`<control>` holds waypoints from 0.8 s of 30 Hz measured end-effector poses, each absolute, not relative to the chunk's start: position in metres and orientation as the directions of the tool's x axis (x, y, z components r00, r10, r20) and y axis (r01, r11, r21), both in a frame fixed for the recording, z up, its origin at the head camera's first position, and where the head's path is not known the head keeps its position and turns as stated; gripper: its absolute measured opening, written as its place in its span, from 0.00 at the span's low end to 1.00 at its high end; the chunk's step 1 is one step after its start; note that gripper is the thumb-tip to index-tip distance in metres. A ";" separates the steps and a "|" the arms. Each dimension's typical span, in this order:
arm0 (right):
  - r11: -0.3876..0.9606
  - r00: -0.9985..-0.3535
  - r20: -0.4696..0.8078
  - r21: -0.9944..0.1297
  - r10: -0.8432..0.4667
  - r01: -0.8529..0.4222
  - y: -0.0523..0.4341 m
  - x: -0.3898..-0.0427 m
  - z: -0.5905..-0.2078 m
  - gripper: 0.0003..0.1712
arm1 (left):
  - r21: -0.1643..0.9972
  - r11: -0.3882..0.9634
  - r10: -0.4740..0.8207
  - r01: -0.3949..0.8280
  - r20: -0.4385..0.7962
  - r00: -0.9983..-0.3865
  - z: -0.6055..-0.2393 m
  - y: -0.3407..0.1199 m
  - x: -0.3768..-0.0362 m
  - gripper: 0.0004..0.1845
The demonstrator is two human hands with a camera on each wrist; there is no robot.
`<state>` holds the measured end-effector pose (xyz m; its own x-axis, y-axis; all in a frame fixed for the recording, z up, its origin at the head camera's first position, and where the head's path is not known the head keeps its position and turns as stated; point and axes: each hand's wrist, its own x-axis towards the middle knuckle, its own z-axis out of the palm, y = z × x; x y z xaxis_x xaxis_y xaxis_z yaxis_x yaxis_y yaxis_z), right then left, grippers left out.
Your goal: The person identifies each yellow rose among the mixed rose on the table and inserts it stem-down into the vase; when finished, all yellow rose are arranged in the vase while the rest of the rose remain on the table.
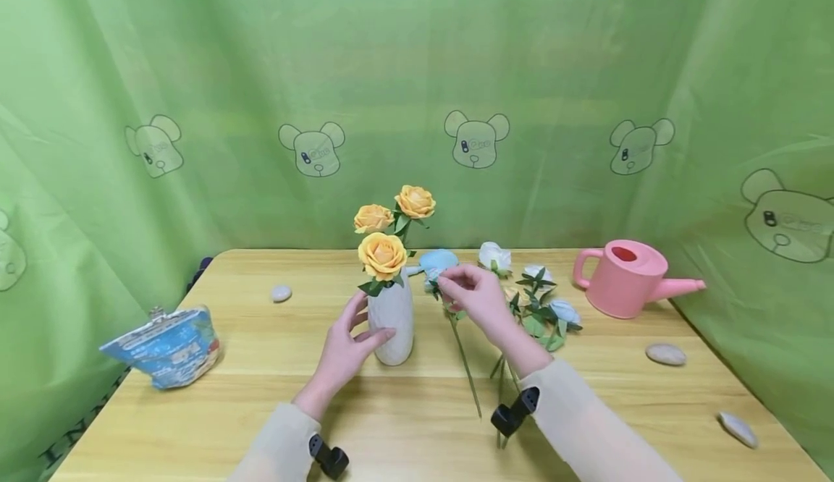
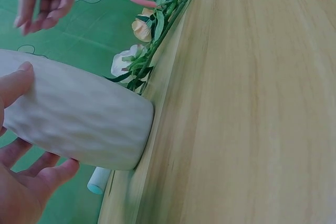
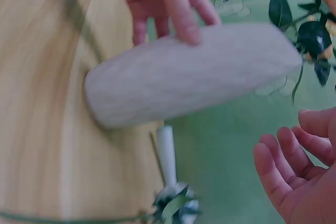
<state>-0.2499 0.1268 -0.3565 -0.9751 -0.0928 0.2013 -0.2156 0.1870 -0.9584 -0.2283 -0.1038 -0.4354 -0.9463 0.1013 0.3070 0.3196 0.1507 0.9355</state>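
A white vase (image 1: 393, 323) with a rippled surface stands upright on the table, holding several yellow-orange roses (image 1: 382, 255). My left hand (image 1: 348, 341) grips it from the left, thumb on the near side and fingers behind, as the left wrist view (image 2: 39, 182) also shows. To the right of the vase, my right hand (image 1: 478, 297) is raised with loosely bent fingers. In the right wrist view the right hand (image 3: 302, 169) holds nothing and is apart from the vase (image 3: 184, 77). Beneath it in the head view lies a blue flower (image 1: 432, 279) with a long green stem (image 1: 465, 366).
Artificial flowers, including a white rose (image 1: 495, 258) and a pale blue one (image 1: 564, 312), lie right of the hand. Behind is a light blue item with a handle (image 1: 413, 270). A pink watering can (image 1: 625, 283), stones (image 1: 666, 354) and a blue pouch (image 1: 172, 348) stand farther out.
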 end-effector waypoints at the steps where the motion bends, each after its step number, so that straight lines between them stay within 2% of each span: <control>1: 0.191 -0.978 0.187 -0.961 -0.087 -0.201 0.131 -0.250 -0.361 0.13 | 0.936 0.149 0.100 0.320 0.307 -0.946 -0.436 -0.104 -0.228 0.39; 18: 0.219 -0.996 0.081 -0.973 0.043 -0.069 0.206 -0.236 -0.412 0.18 | 0.936 0.145 0.101 0.320 0.308 -0.946 -0.436 -0.104 -0.229 0.39; 24: 0.230 -0.997 0.062 -0.972 0.037 -0.052 0.231 -0.234 -0.433 0.26 | 0.941 0.141 0.099 0.309 0.297 -0.950 -0.434 -0.104 -0.227 0.40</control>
<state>-0.2343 0.2306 -0.4331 -0.9974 0.0366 0.0618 -0.0518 0.2296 -0.9719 -0.2272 -0.1040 -0.4344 -0.9497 0.0989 0.2972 0.3090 0.1407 0.9406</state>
